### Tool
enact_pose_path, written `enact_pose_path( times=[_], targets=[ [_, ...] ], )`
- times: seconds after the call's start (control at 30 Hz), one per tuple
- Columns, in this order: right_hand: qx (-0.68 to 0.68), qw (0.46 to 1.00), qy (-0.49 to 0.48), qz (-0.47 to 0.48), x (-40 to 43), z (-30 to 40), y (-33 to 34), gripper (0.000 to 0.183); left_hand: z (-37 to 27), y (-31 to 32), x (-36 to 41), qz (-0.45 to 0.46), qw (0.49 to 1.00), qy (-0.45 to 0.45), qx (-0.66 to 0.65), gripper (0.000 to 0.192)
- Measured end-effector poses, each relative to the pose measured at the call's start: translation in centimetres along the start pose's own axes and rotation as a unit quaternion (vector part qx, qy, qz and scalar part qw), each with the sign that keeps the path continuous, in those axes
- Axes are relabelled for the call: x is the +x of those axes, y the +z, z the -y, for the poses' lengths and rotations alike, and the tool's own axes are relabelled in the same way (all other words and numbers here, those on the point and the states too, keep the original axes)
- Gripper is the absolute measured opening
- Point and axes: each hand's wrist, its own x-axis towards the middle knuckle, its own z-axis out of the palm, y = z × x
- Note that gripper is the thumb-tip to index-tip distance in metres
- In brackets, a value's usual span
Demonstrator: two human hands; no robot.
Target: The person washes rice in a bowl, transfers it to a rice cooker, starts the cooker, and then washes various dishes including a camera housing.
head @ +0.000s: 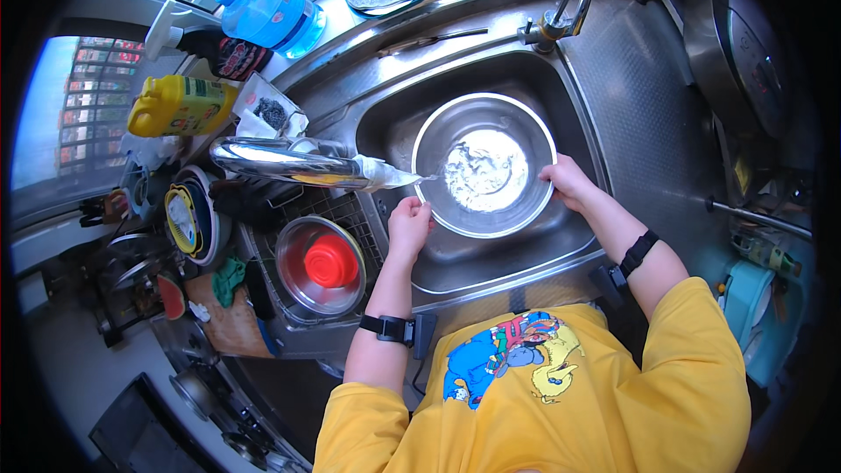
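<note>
A wide stainless steel basin [485, 215] stands in the sink [512, 263] with some water in its bottom. My left hand [410, 220] grips the rim at the lower left, and my right hand [568, 179] holds the rim at the right. A thin stream runs into the basin from a chrome faucet [289, 163], whose spout has a white cloth or plastic wrap [384, 174] around its end. The undersides of the basin and some of my fingers are hidden.
Left of the sink, a metal bowl [289, 276] holding a red bowl [330, 261] rests on a wire rack [355, 217]. A second faucet [548, 29] rises behind the sink. Bottles, including a yellow jug [184, 105] and a blue one [269, 13], line the window side.
</note>
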Motion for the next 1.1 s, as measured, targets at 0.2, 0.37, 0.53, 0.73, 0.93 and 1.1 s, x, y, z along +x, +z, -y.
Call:
enact_pose_path(
  times=[0.2,0.37,0.53,0.73,0.93,1.1],
  targets=[
    [0.137,0.974,0.165,0.072,1.0,-5.3,0.1,0.015,-1.3,-2.8,-1.5,0.01,0.997,0.021,0.07,0.02],
    [0.108,0.992,0.052,0.043,-0.6,-4.6,2.3,0.031,-0.8,-4.8,-2.1,-0.038,0.982,0.069,0.17,0.031],
    [0.047,0.998,-0.034,-0.018,-3.3,-2.0,3.6,0.038,-3.6,-6.4,-4.1,-0.056,0.995,0.084,-0.01,0.032],
    [0.0,0.997,-0.052,-0.058,-5.1,-1.3,4.1,0.042,-7.1,-8.0,-5.3,-0.032,0.985,0.034,-0.169,0.033],
    [0.02,0.991,-0.086,-0.096,-7.0,-1.3,3.7,0.049,-8.8,-10.0,-3.4,0.071,0.973,-0.036,-0.218,0.024],
    [-0.015,0.973,-0.206,-0.099,-8.7,-1.3,3.4,0.063,-10.0,-9.7,-2.3,0.08,0.963,-0.052,-0.253,0.025]
  ],
)
